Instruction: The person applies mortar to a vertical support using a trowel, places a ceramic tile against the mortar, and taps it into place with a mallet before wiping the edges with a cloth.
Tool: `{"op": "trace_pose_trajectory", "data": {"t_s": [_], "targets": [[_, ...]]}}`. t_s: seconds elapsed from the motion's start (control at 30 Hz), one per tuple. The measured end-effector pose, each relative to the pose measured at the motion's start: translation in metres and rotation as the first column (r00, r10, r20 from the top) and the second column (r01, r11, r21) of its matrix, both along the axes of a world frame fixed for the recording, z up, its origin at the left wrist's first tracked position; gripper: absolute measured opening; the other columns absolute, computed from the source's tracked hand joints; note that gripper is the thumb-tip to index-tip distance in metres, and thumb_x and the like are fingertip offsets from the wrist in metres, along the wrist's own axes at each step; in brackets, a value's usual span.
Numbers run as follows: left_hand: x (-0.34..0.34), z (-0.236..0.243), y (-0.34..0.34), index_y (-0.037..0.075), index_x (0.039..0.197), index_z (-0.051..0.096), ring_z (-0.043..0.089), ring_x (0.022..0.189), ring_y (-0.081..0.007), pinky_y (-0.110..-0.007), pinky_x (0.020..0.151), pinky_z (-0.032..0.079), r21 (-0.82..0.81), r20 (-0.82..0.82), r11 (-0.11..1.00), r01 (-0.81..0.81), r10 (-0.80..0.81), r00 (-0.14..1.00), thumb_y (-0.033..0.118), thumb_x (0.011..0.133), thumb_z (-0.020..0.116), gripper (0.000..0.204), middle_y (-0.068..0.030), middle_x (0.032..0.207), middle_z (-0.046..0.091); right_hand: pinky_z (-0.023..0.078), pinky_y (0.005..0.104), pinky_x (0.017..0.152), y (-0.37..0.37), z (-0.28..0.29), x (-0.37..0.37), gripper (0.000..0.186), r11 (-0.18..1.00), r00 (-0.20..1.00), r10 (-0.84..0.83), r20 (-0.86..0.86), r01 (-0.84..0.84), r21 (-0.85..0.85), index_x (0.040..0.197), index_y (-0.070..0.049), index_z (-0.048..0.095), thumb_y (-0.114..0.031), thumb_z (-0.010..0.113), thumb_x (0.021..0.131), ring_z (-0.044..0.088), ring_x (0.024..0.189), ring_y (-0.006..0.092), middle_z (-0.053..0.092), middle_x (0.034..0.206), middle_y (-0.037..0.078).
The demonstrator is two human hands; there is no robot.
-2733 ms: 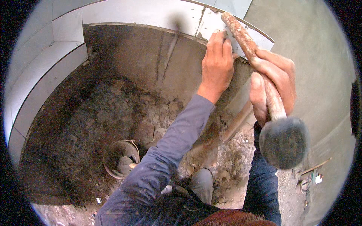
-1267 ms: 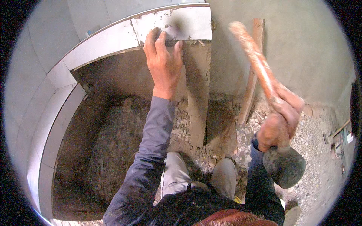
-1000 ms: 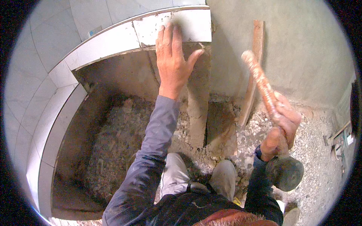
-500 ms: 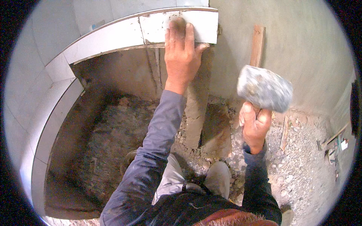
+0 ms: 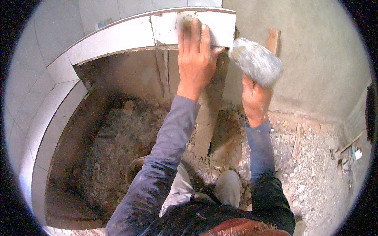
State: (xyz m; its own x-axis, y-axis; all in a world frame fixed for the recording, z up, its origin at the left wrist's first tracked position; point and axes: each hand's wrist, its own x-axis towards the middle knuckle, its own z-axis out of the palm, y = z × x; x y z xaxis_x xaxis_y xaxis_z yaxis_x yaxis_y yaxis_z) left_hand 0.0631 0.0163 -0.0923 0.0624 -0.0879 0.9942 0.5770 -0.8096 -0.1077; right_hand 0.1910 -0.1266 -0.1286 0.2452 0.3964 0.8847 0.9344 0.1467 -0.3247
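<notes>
Admittedly, with my left hand (image 5: 195, 67) spread flat over the white tile (image 5: 222, 29) at the ledge's (image 5: 114, 40) right end and my right hand (image 5: 256, 102) wrapped round the mallet (image 5: 256, 62) near that tile's corner, a skewed blow could chip it.

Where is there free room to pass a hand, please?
The recess above the rubble, between the tiled left edge and left sleeve, looks open. The end tile is crowded: left hand on it, mallet close by.
</notes>
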Motion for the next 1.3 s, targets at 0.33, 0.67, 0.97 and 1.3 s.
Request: {"op": "trace_pose_trajectory", "data": {"t_s": [0.33, 0.67, 0.97, 1.3], "targets": [[0.001, 0.002, -0.002, -0.002, 0.146, 0.049, 0.033, 0.150, -0.0436, -0.056, 0.123, 0.028, 0.009, -0.013, 0.999, -0.038, 0.038, 0.999, 0.037, 0.086, 0.076, 0.076, -0.0252, 0.158, 0.041, 0.047, 0.0444, 0.102, -0.016, 0.013, -0.009, 0.024, 0.970, 0.992, -0.071, -0.108, 0.043, -0.241, 0.115, -0.005, 0.072, -0.010, 0.072, 0.091, 0.065, 0.115, 0.0366, 0.072, 0.116, 0.015], [0.006, 0.002, 0.000, 0.002, 0.145, 0.051, 0.041, 0.145, -0.0420, -0.054, 0.120, 0.034, 0.020, 0.021, 0.999, -0.042, 0.041, 0.999, 0.036, 0.089, 0.076, 0.070, -0.0239, 0.156, 0.044, 0.047, 0.0425, 0.101, -0.047, -0.018, 0.006, 0.025, 0.972, 0.987, 0.143, 0.076, -0.154, 0.179, 0.121, -0.002, 0.069, -0.015, 0.068, 0.100, 0.064, 0.114, 0.0308, 0.070, 0.122, 0.013], [-0.004, 0.005, -0.004, 0.004, 0.141, 0.056, 0.044, 0.143, -0.0413, -0.051, 0.118, 0.037, 0.000, 0.029, 0.999, 0.051, -0.051, 0.998, 0.035, 0.085, 0.081, 0.069, -0.0209, 0.154, 0.048, 0.045, 0.0314, 0.061, -0.052, -0.052, 0.009, 0.017, 0.836, 0.964, 0.259, -0.056, -0.195, 0.514, 0.113, -0.002, 0.065, -0.014, 0.065, 0.101, 0.056, 0.072, 0.0180, 0.063, 0.095, 0.005], [-0.051, -0.010, 0.001, 0.005, 0.135, 0.060, 0.048, 0.139, -0.0406, -0.052, 0.117, 0.038, -0.100, 0.039, 0.986, -0.133, 0.137, 0.990, 0.031, 0.095, 0.072, 0.049, -0.0184, 0.147, 0.055, 0.037, 0.0311, 0.056, -0.152, -0.164, 0.058, 0.028, 0.992, 0.857, -0.102, -0.505, 0.127, 0.016, 0.095, -0.003, 0.052, -0.030, 0.058, 0.103, 0.049, 0.064, 0.0155, 0.052, 0.077, 0.003]]}}
